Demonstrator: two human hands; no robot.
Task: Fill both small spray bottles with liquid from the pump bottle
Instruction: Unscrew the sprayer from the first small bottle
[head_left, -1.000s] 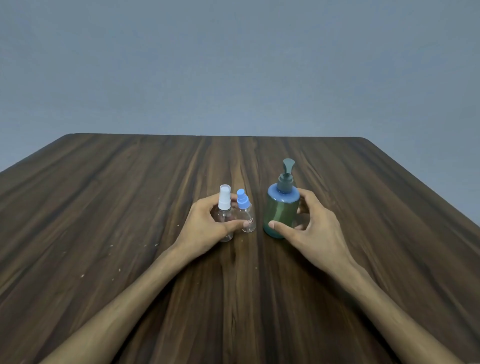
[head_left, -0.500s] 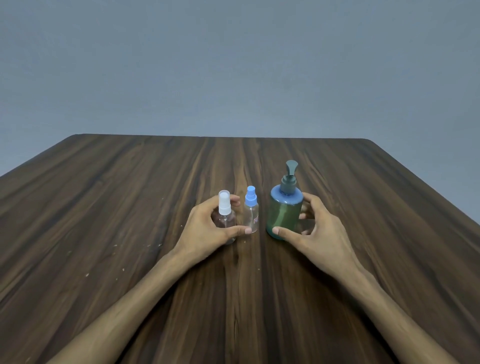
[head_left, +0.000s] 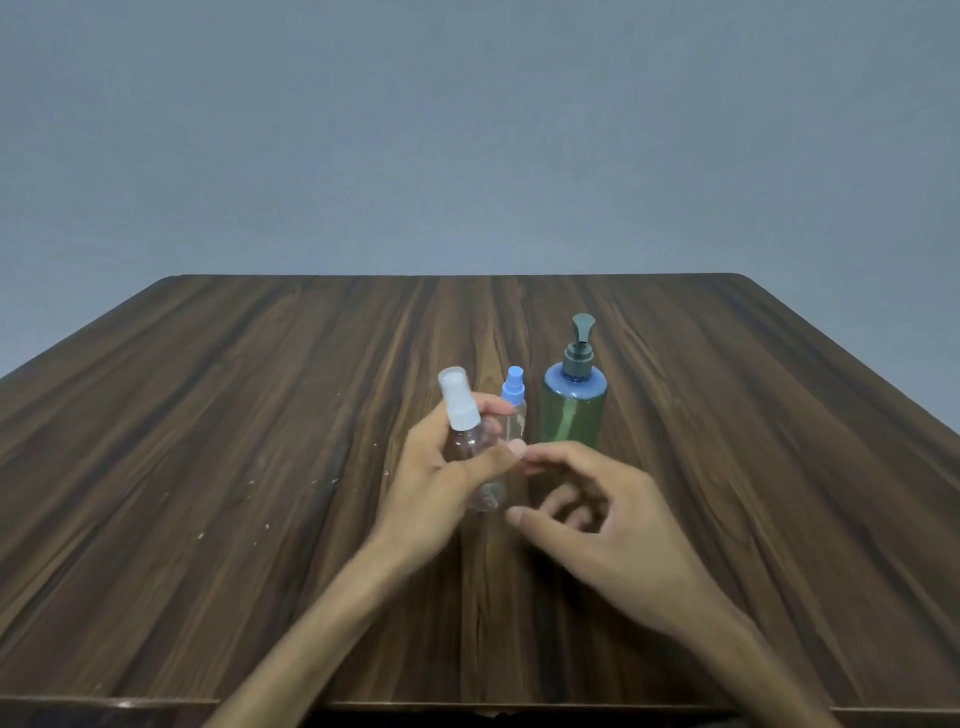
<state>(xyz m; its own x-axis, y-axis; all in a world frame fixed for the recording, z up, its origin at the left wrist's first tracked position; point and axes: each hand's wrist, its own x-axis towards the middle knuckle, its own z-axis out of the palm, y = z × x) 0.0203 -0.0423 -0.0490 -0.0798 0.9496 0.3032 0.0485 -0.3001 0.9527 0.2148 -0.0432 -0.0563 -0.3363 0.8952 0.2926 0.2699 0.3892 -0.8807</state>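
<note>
My left hand (head_left: 441, 483) grips a clear spray bottle with a white cap (head_left: 460, 415), lifted off the table and tilted to the left. Behind it a second small clear bottle with a blue spray cap (head_left: 514, 405) stands upright on the table. The green pump bottle (head_left: 574, 410) with a grey pump head stands to its right, free of both hands. My right hand (head_left: 597, 514) hovers just right of the held bottle, fingers loosely curled and empty, its fingertip close to my left thumb.
The dark wooden table (head_left: 208, 441) carries a few pale crumbs left of my left hand. Its near edge runs along the bottom of the view. A plain grey wall stands behind the far edge.
My left hand has lifted the white-capped bottle off the table and tilted it. My right hand has let go of the pump bottle and moved left toward the held bottle.
</note>
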